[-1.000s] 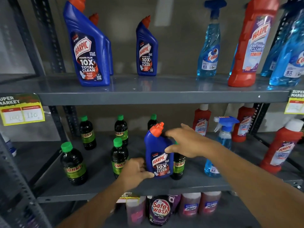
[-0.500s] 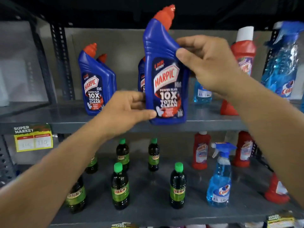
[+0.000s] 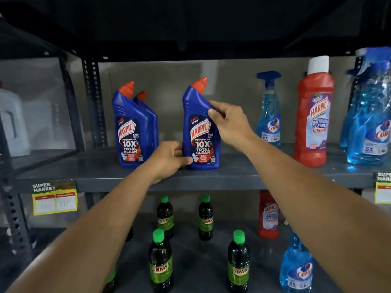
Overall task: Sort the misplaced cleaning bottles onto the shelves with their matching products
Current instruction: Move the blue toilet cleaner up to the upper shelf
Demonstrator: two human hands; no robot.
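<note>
A blue Harpic bottle with an orange cap stands upright on the upper shelf. My left hand grips its lower left corner. My right hand holds its right shoulder. Two matching blue Harpic bottles stand just to its left. A red Harpic bathroom cleaner and a blue Colin spray stand on the same shelf to the right. On the lower shelf, a Colin spray and a red Harpic bottle stand beside several green-capped Sunny bottles.
More Colin sprays crowd the upper shelf's right end. A yellow price tag hangs on the shelf edge at left. A perforated upright post divides off the left bay, where a white jug sits.
Both hands carried the blue Harpic bottle up from the lower shelf and set it down on the upper shelf, right of the other blue Harpic bottles. The view tilted upward.
</note>
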